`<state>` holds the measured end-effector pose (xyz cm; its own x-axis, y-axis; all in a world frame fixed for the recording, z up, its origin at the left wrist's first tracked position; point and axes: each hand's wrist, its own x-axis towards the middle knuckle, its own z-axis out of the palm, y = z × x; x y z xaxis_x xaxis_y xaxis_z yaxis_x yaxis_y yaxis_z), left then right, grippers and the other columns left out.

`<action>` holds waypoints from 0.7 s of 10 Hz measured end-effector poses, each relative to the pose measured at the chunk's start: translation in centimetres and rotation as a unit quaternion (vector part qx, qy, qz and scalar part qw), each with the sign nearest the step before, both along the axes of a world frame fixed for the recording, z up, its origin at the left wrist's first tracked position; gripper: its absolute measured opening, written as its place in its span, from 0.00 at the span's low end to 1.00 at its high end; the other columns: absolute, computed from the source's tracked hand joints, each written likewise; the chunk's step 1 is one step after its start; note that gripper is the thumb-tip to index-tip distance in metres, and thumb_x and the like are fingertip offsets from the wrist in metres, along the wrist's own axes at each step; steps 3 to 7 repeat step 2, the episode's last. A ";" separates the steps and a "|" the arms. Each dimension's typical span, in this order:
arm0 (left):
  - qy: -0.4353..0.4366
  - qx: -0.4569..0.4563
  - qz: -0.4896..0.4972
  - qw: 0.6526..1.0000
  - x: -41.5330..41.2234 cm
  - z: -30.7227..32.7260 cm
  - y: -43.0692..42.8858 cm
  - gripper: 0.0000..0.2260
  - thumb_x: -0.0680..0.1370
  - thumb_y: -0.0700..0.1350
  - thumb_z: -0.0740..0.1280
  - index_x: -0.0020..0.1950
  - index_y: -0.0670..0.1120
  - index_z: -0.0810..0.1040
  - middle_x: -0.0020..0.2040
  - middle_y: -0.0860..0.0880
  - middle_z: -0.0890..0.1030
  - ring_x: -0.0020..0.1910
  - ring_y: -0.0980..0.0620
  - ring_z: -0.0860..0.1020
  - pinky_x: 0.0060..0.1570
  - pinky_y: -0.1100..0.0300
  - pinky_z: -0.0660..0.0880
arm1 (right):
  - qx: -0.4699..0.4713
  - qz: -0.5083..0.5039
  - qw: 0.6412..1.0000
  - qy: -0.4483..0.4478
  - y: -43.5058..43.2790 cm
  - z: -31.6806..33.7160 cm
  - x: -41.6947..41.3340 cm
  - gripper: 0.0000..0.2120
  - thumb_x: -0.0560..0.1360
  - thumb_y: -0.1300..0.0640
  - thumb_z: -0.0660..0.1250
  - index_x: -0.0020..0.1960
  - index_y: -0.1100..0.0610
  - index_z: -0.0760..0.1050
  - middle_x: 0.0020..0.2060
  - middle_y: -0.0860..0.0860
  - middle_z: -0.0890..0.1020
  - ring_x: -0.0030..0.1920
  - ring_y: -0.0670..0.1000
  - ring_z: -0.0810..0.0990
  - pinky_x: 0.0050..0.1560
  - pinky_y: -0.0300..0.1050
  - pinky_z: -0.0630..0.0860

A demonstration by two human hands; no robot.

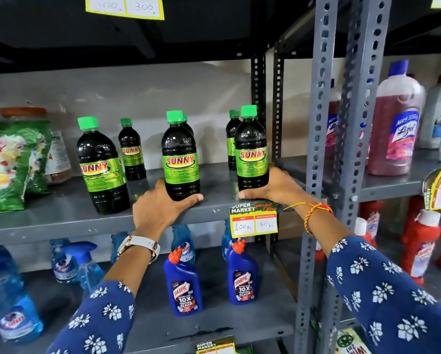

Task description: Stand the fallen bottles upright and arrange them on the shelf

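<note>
Both hands are at the front edge of the grey shelf (61, 218), each one around the base of an upright dark bottle with a green cap. The left hand (160, 208) wraps the lower part of the middle bottle (179, 159), thumb lying along the front of its foot; the right hand (273, 187) clasps the right bottle (251, 149) in the same low way, near the shelf's corner post. Both bottles stand on the shelf surface, not lifted as far as I can tell.

These bottles look full of dark liquid almost to the neck, so I judge them rather heavy for their size and bottom-weighted — good for standing, but the liquid will swing if they are moved fast. The plastic seems thin and smooth, and the glossy label (179, 163) may be slippery; squeezing hard could dent the wall. A hold low on the body, as now, suits sliding them along the shelf. For lifting, the waist under the shoulder would be safer.

Another large bottle (99, 164) stands to the left, slightly tilted in this wide view, and smaller ones (131, 149) stand behind — none appears fallen now.
</note>
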<state>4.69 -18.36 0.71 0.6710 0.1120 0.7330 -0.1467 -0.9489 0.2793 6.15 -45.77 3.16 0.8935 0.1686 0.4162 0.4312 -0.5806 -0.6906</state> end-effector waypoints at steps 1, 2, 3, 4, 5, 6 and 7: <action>0.007 -0.008 -0.003 1.000 0.0 0.2 0.1 0.46 0.55 0.82 0.50 0.52 0.45 0.72 0.42 0.42 0.83 0.42 0.40 0.81 0.34 0.55 0.69 | -0.005 -0.008 1.000 -0.011 -0.1 0.6 -0.3 0.31 0.51 0.34 0.77 0.50 0.43 0.77 0.44 0.40 0.84 0.46 0.36 0.80 0.53 0.41 0.75; 0.014 -0.030 -0.006 0.999 -0.2 -0.2 -0.1 0.47 0.56 0.81 0.52 0.57 0.45 0.70 0.43 0.42 0.83 0.43 0.40 0.81 0.34 0.55 0.71 | 0.081 -0.085 0.992 -0.046 0.1 -0.3 -1.1 0.37 0.54 0.32 0.74 0.59 0.46 0.72 0.51 0.41 0.80 0.52 0.38 0.77 0.55 0.39 0.70; 0.014 -0.030 -0.006 0.999 -0.2 -0.2 -0.1 0.47 0.56 0.81 0.52 0.57 0.45 0.70 0.43 0.42 0.83 0.43 0.40 0.81 0.34 0.55 0.71 | 0.081 -0.085 0.992 -0.046 0.1 -0.3 -1.1 0.37 0.54 0.32 0.74 0.59 0.46 0.72 0.51 0.41 0.80 0.52 0.38 0.77 0.55 0.39 0.70; 0.014 -0.030 -0.006 0.999 -0.2 -0.2 -0.1 0.47 0.56 0.81 0.52 0.57 0.45 0.70 0.43 0.42 0.83 0.43 0.40 0.81 0.34 0.55 0.71 | 0.081 -0.085 0.992 -0.046 0.1 -0.3 -1.1 0.37 0.54 0.32 0.74 0.59 0.46 0.72 0.51 0.41 0.80 0.52 0.38 0.77 0.55 0.39 0.70; 0.014 -0.030 -0.006 0.999 -0.2 -0.2 -0.1 0.47 0.56 0.81 0.52 0.57 0.45 0.70 0.43 0.42 0.83 0.43 0.40 0.81 0.34 0.55 0.71 | 0.081 -0.085 0.992 -0.046 0.1 -0.3 -1.1 0.37 0.54 0.32 0.74 0.59 0.46 0.72 0.51 0.41 0.80 0.52 0.38 0.77 0.55 0.39 0.70; 0.014 -0.030 -0.006 0.999 -0.2 -0.2 -0.1 0.47 0.56 0.81 0.52 0.57 0.45 0.70 0.43 0.42 0.83 0.43 0.40 0.81 0.34 0.55 0.71 | 0.081 -0.085 0.992 -0.046 0.1 -0.3 -1.1 0.37 0.54 0.32 0.74 0.59 0.46 0.72 0.51 0.41 0.80 0.52 0.38 0.77 0.55 0.39 0.70; 0.014 -0.030 -0.006 0.999 -0.2 -0.2 -0.1 0.47 0.56 0.81 0.52 0.57 0.45 0.70 0.43 0.42 0.83 0.43 0.40 0.81 0.34 0.55 0.71 | 0.081 -0.085 0.992 -0.046 0.1 -0.3 -1.1 0.37 0.54 0.32 0.74 0.59 0.46 0.72 0.51 0.41 0.80 0.52 0.38 0.77 0.55 0.39 0.70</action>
